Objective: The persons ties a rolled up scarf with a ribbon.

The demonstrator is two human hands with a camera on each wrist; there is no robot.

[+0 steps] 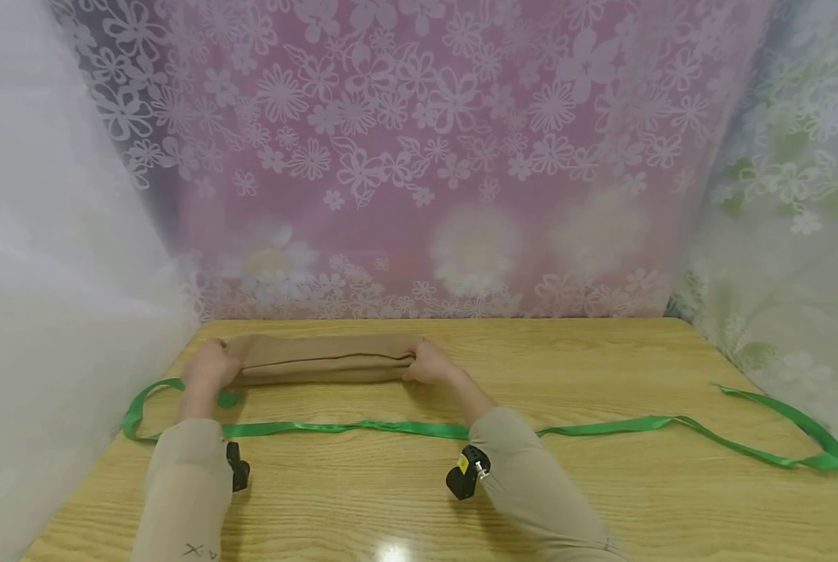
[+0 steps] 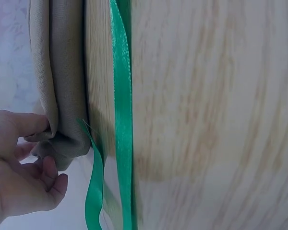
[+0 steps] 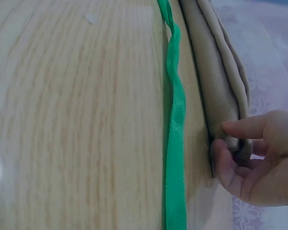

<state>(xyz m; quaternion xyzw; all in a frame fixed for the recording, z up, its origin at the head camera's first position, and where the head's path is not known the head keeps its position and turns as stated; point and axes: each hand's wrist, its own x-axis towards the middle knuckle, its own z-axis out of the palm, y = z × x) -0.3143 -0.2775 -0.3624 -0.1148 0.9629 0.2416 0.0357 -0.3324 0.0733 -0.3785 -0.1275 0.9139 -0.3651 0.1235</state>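
Nearest are two pale sleeves (image 1: 187, 480), each with one black device (image 1: 466, 472) at the wrist, over the wood-grain tabletop (image 1: 349, 492). Beyond the devices, one green ribbon (image 1: 419, 428) runs crosswise, satiny and slightly twisted, curving round at both ends; it passes beneath the forearms. Next come two hands: the left hand (image 1: 210, 365) pinches the left end of one brown cloth (image 1: 328, 371) and the right hand (image 1: 434, 365) pinches its right end, fingers bent round the fabric. The cloth is folded into a long, narrow strip, matt and plain, with layered edges and a lengthwise crease, towards the tabletop's far left. One pink floral sheet (image 1: 405, 156) hangs behind.
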